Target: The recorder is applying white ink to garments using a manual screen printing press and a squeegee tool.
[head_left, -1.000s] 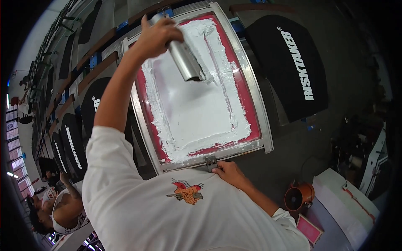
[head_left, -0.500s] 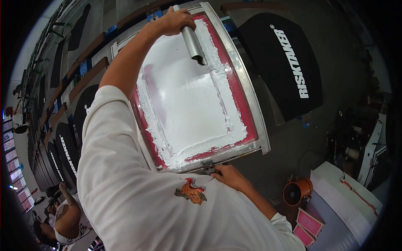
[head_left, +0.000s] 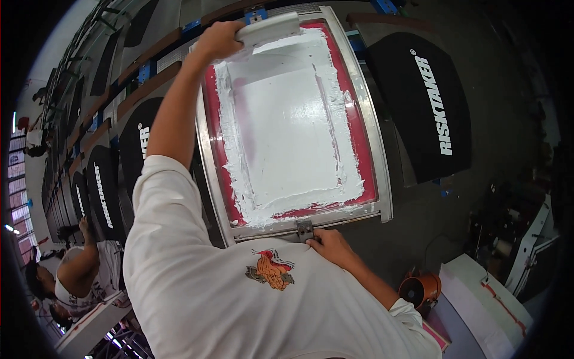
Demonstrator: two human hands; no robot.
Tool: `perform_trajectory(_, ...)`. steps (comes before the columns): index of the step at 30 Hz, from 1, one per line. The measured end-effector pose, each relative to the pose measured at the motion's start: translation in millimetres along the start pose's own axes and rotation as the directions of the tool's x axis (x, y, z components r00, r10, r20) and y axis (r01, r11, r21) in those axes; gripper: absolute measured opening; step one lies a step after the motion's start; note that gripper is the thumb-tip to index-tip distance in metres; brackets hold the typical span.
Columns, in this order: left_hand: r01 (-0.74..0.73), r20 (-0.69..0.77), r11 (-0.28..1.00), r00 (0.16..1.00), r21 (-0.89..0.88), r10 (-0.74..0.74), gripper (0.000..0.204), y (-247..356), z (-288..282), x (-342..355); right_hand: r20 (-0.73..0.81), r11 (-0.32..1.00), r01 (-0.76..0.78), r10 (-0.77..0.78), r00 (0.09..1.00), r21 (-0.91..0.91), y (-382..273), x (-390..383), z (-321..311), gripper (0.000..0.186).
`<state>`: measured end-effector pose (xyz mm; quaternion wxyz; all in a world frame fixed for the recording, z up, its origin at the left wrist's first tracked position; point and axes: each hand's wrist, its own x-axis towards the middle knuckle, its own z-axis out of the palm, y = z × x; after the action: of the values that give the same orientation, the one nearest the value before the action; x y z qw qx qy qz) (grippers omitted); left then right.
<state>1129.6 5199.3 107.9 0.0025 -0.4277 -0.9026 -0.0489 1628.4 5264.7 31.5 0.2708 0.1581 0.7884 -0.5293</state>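
Observation:
My left hand (head_left: 220, 43) is closed round one end of a silver metal squeegee (head_left: 272, 29) at the far end of a screen printing frame (head_left: 373, 146). The squeegee lies crosswise there. Inside the frame the mesh is coated with white ink (head_left: 287, 131), thick and ridged along the sides, with a red margin (head_left: 363, 161) showing beyond it. At the frame's near edge my right hand (head_left: 332, 246) pinches a small grey metal clamp (head_left: 305, 230); part of its fingers is hidden.
A black printed panel on a board (head_left: 418, 107) lies to the right, and several similar black ones (head_left: 103, 191) run off to the left. An orange fan (head_left: 420, 289) stands at lower right beside a white-topped table (head_left: 484, 293). Another person (head_left: 81, 266) is at lower left.
My left hand has turned the squeegee from lengthwise to crosswise at the frame's far end. The view has shifted, so the frame sits further right. My right hand stays at the clamp.

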Motion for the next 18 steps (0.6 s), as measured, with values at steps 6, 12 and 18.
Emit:
perform_trajectory(6,0.071,-0.273,0.994,0.961,0.078,-0.047,0.035,67.3,104.0,-69.5,0.024,0.999,0.000,-0.001,1.000,0.051,-0.7,0.8,-3.4,0.025)
perform_trajectory(12,0.073,0.063,0.996,0.995,-0.041,-0.071,0.030,124.3,32.4,-123.4,0.005,0.999,0.016,-0.016,1.000,0.031,4.9,2.9,-0.6,0.026)
perform_trajectory(18,0.622,0.205,0.690,0.779,-0.369,-0.593,0.042,52.1,-32.2,-124.7,0.007,1.000,0.002,-0.003,1.000,0.022,7.2,5.9,-2.8,0.027)
